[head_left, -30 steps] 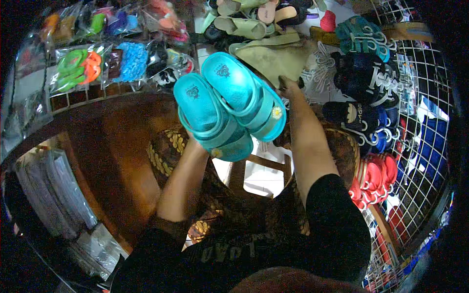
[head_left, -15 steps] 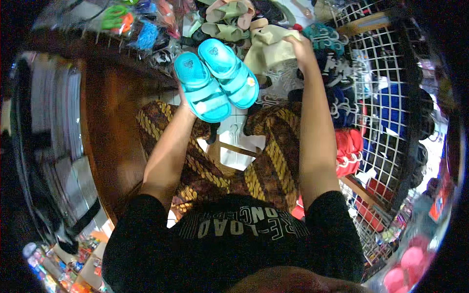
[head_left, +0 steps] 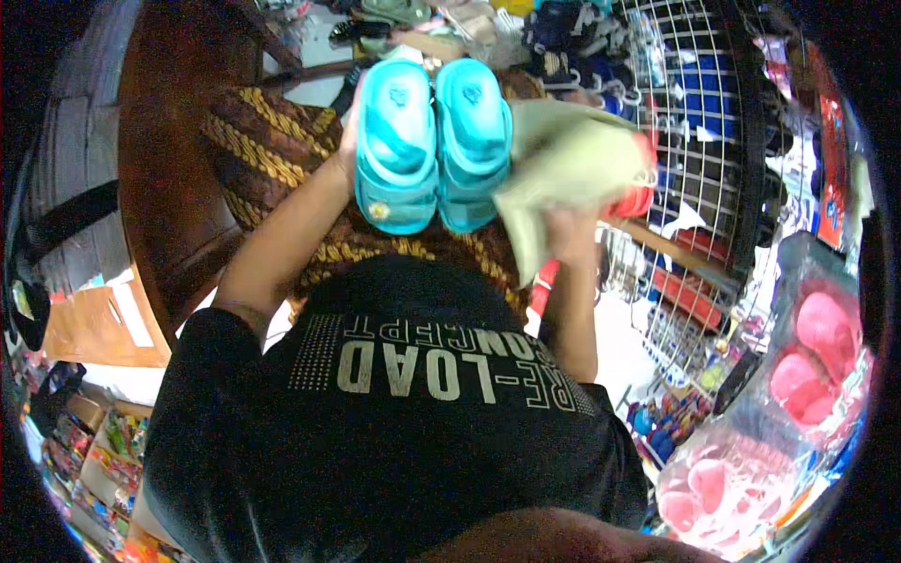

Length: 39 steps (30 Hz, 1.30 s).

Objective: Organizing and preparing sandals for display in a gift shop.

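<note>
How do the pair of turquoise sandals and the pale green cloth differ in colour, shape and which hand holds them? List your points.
1. The turquoise sandals are bright blue-green; the pale green cloth is a dull, yellowish green.
2. The sandals are firm and moulded, lying side by side; the cloth is limp and creased.
3. The left hand grips the sandals at their edge; the right hand holds the cloth from below.
Both are held up before the chest.

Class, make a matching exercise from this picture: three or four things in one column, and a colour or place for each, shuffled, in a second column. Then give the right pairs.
1. pair of sandals
2. cloth
3. wire rack
4. packed pink shoes

A. lower right edge
B. turquoise, in the left hand
C. pale green, in the right hand
D. upper right, hung with goods

Pairs: 1-B, 2-C, 3-D, 4-A
</note>
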Motion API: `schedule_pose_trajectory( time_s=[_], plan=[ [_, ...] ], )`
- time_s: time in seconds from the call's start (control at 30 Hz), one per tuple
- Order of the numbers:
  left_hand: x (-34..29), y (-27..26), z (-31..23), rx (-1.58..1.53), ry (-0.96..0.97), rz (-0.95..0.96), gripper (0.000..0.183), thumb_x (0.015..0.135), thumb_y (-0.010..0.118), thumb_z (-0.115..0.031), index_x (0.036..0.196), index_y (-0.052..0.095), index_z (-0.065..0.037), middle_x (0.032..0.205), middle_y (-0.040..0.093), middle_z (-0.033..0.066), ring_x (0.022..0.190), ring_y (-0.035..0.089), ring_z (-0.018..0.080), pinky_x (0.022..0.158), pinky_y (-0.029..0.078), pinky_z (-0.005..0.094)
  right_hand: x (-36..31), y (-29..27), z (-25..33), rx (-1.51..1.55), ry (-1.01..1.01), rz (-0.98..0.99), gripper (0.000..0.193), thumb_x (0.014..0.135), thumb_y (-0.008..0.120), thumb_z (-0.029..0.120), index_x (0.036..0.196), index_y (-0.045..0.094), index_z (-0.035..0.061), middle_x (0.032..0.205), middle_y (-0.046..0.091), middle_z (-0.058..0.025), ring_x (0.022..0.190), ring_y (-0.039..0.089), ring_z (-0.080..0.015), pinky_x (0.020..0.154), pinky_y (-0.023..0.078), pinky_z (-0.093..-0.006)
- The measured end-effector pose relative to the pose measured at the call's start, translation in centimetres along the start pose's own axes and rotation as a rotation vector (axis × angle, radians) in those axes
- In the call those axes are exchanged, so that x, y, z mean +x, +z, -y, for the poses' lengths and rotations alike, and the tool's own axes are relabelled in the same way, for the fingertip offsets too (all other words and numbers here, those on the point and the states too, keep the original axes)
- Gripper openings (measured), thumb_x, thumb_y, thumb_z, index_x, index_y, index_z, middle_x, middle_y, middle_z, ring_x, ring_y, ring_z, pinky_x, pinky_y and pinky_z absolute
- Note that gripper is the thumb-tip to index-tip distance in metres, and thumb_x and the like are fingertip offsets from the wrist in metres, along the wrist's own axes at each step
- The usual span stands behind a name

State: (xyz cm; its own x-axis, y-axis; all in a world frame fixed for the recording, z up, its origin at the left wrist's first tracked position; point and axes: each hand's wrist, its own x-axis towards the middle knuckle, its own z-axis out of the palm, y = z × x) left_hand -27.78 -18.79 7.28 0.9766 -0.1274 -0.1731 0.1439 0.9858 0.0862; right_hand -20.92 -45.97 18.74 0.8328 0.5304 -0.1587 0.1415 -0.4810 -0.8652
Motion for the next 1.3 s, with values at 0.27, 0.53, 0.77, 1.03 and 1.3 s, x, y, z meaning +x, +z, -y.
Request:
schedule_pose_trajectory(
  time_s=[0.27,0.53,0.77,1.03,1.3],
  plan=[
    [-0.1,-0.5,3.4,0.08,-0.001,-0.218,0.082,0.088,0.033,-0.075,0.128,0.055,-0.006,0.124,0.06,0.0167,0.11,0.06,0.0317,0.1,0.046,0.0474,-0.4,7.7,-0.3,-0.304,-0.547,-0.048,0.032,0.085,0.065,0.018,0.114,0.063,0.0035,0.124,0.054,-0.0187,0.125,0.039,-0.0465,0.106,0.033,-0.052],
    [0.4,1.5,2.6,-0.07,-0.162,0.101,0.109,0.072,0.031,-0.087,0.139,0.042,-0.001,0.139,0.047,0.0239,0.123,0.051,0.0408,0.107,0.036,0.0544,0.0,7.3,-4.9,-0.317,-0.637,-0.191,0.024,0.086,0.062,0.008,0.109,0.065,0.0028,0.111,0.063,-0.0108,0.105,0.056,-0.0305,0.094,0.043,-0.0413],
    [-0.5,2.8,3.2,0.052,-0.112,0.27,0.121,0.065,0.039,-0.089,0.145,0.028,0.001,0.134,0.049,0.019,0.121,0.052,0.0321,0.102,0.043,0.0482,0.4,3.9,-1.5,0.05,-0.054,-0.263,0.031,0.094,0.053,0.021,0.116,0.056,-0.0003,0.112,0.059,-0.0107,0.103,0.056,-0.0204,0.091,0.045,-0.0346],
    [-3.1,2.5,4.4,0.15,-0.106,0.212,0.118,0.065,0.054,-0.079,0.147,0.022,-0.001,0.145,0.038,0.019,0.129,0.045,0.0297,0.107,0.038,0.0419,1.3,5.9,2.0,0.022,-0.397,-0.027,0.033,0.091,0.06,0.031,0.112,0.067,0.0056,0.126,0.056,-0.0204,0.119,0.053,-0.0309,0.101,0.04,-0.0413],
    [-1.7,2.6,4.4,0.117,-0.128,0.23,0.121,0.065,0.047,-0.083,0.147,0.021,0.003,0.145,0.038,0.0205,0.128,0.047,0.031,0.105,0.041,0.0422,-0.4,4.3,1.7,0.088,-0.265,-0.106,0.036,0.095,0.058,0.03,0.119,0.062,0.0036,0.12,0.06,-0.0142,0.118,0.053,-0.0276,0.1,0.042,-0.0394]
  ],
)
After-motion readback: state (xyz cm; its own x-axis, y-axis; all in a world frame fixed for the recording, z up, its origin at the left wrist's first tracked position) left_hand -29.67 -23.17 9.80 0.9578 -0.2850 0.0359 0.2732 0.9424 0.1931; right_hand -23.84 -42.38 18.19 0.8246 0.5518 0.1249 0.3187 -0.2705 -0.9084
